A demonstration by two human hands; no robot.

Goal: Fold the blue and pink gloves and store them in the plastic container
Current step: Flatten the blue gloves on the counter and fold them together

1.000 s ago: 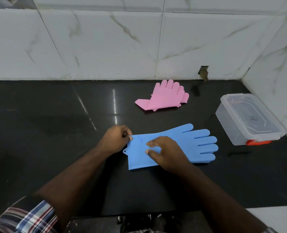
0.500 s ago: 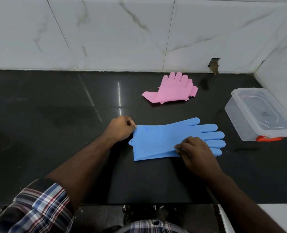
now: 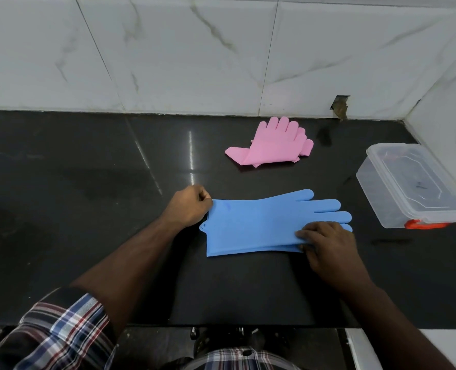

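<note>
Blue rubber gloves (image 3: 261,225) lie flat, stacked, at frame centre on black glossy counter (image 3: 88,182). Left hand (image 3: 189,206) pinches cuff w/ curled fingers; right hand (image 3: 325,241) curls round near edge by glove fingers. Pink rubber gloves (image 3: 272,145) folded, upper centre. Clear plastic container (image 3: 408,185) w/ orange clip, right edge: lid on, contents can't tell.
</note>
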